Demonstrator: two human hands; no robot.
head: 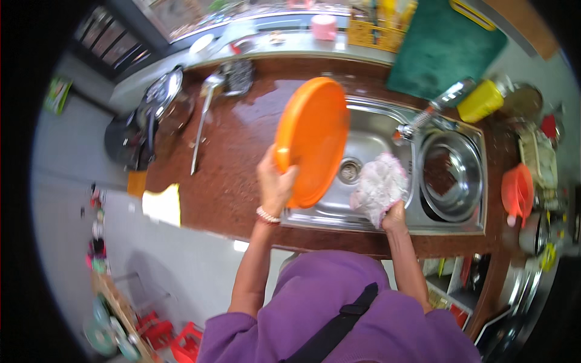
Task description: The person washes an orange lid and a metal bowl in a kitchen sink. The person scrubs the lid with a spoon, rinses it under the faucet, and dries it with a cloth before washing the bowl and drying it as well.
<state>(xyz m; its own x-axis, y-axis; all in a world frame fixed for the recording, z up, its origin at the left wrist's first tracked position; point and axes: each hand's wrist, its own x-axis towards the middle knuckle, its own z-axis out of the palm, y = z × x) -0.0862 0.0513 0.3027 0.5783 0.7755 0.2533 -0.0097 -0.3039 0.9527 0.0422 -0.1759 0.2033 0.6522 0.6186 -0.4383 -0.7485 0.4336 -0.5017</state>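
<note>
My left hand (276, 181), with a beaded bracelet at the wrist, grips the rim of a round orange plastic basin or tray (317, 140). It is tilted up on its edge over the left side of the steel sink (372, 120). A crumpled whitish cloth with a pink edge (381, 186) is in my right hand (394, 217), above the sink near the drain (350, 170). The cloth hides most of those fingers. Cloth and orange piece are apart. Behind them the faucet (420, 120) reaches over the divider between the bowls.
A steel bowl (474, 181) fills the right basin. A green cutting board (447, 50) leans behind the faucet, beside a yellow bottle (480, 100). Left on the brown counter (227, 181) lie a long metal utensil (203, 122) and a lidded pot (159, 104). A red-orange dipper (517, 190) is far right.
</note>
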